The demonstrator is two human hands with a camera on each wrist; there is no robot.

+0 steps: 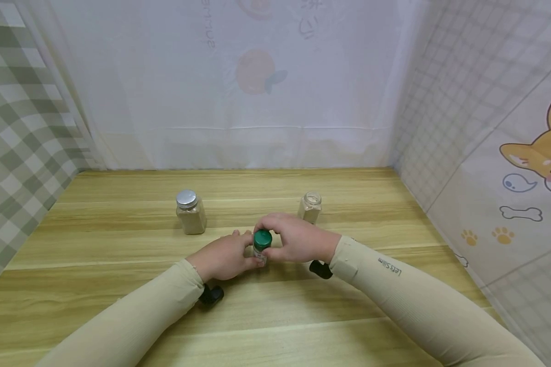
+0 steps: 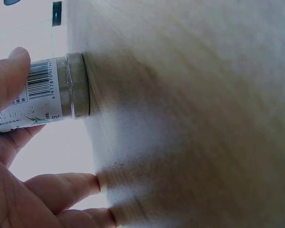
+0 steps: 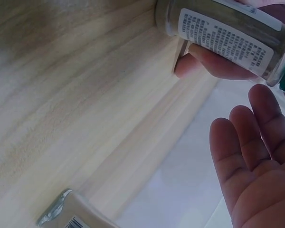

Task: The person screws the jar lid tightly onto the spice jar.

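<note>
A small clear spice jar (image 2: 61, 92) with a green cap (image 1: 263, 238) stands upright on the table between both hands. Its white label carries a barcode in the left wrist view, and greyish-brown powder shows through the wall. My left hand (image 1: 225, 257) holds the jar's body between thumb and fingers, while other fingers of that hand touch the tabletop. From the right, my right hand (image 1: 298, 238) pinches the green cap with thumb and forefinger. In the right wrist view, its remaining fingers (image 3: 242, 137) stretch out beside the jar.
A square jar with a silver lid (image 1: 191, 216) stands at the left on the wooden table (image 1: 275, 316). Behind my right hand is a lidless glass jar (image 1: 309, 208) of pale powder. A white curtain (image 1: 165, 92) hangs at the back, with a printed wall covering on the right.
</note>
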